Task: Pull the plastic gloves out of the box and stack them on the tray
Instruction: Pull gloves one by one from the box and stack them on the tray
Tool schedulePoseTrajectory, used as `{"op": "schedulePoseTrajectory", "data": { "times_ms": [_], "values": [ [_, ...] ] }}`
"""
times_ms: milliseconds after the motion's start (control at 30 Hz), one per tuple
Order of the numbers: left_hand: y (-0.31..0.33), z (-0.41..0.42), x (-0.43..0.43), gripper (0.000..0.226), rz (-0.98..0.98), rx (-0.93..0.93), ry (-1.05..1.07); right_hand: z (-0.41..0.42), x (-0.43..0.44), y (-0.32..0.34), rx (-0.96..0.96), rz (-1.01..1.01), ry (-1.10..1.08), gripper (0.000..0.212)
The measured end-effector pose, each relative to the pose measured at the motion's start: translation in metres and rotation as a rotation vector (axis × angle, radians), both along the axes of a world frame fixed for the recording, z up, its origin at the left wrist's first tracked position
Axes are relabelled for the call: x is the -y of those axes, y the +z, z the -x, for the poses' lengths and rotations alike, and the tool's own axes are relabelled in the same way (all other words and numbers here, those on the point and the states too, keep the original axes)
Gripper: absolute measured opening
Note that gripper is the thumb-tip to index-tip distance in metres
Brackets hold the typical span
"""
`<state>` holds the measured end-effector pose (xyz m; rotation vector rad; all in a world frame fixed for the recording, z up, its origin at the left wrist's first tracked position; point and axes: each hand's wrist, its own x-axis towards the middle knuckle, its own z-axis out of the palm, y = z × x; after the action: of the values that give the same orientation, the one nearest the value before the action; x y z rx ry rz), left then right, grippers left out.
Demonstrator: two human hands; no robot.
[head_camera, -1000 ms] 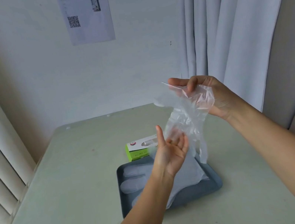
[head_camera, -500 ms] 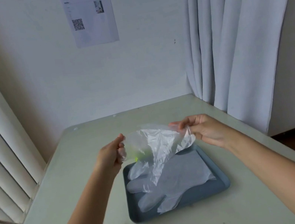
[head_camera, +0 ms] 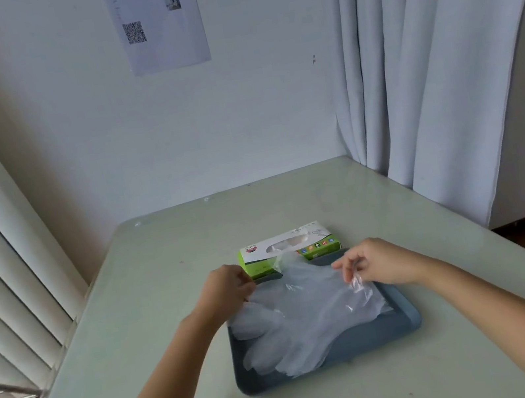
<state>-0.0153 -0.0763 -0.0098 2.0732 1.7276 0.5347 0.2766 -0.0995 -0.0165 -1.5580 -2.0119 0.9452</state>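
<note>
Gloves (head_camera: 272, 350) lie stacked in the grey tray (head_camera: 403, 324) on the surface (head_camera: 136, 324), box (head_camera: 288, 246) just behind. Left hand (head_camera: 230, 287) and right hand (head_camera: 379, 262) each pinch the top glove (head_camera: 308, 295) by its cuff.

left hand (head_camera: 225, 288) and right hand (head_camera: 374, 261) pinching glove (head_camera: 311, 291), over tray (head_camera: 271, 383), box (head_camera: 290, 246) behind
</note>
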Motion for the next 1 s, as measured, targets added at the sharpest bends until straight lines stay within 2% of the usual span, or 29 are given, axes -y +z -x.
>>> {"op": "schedulePoseTrajectory", "data": {
  "times_ms": [133, 233, 333, 433, 500, 633, 800, 1000],
  "values": [
    [-0.001, 0.000, 0.001, 0.006, 0.036, -0.147, -0.043, -0.002, 0.002, 0.000, 0.104, -0.023, 0.048, 0.038],
    [0.001, -0.003, 0.002, 0.019, 0.055, -0.251, -0.039, -0.003, 0.002, 0.005, 0.140, -0.008, 0.080, 0.039],
    [0.007, -0.014, 0.010, 0.035, -0.140, -0.310, 0.023, -0.004, 0.002, 0.006, 0.171, -0.016, 0.088, 0.038],
    [0.007, -0.039, 0.029, 0.035, -0.253, -0.195, -0.117, -0.008, 0.002, 0.006, 0.170, -0.011, 0.094, 0.041],
    [0.001, -0.057, 0.043, 0.038, -0.230, -0.177, -0.273, -0.011, 0.002, 0.004, 0.174, -0.008, 0.081, 0.041],
    [-0.019, -0.075, 0.046, 0.050, -0.159, -0.420, -0.464, -0.017, 0.002, -0.002, 0.147, -0.017, 0.037, 0.044],
    [-0.030, -0.079, 0.049, 0.059, -0.108, -0.604, -0.489, -0.016, 0.005, -0.003, 0.159, -0.031, 0.020, 0.040],
    [-0.032, -0.077, 0.051, 0.061, 0.006, -0.586, -0.515, -0.013, 0.011, 0.011, 0.352, -0.100, -0.022, 0.047]
  ]
}}
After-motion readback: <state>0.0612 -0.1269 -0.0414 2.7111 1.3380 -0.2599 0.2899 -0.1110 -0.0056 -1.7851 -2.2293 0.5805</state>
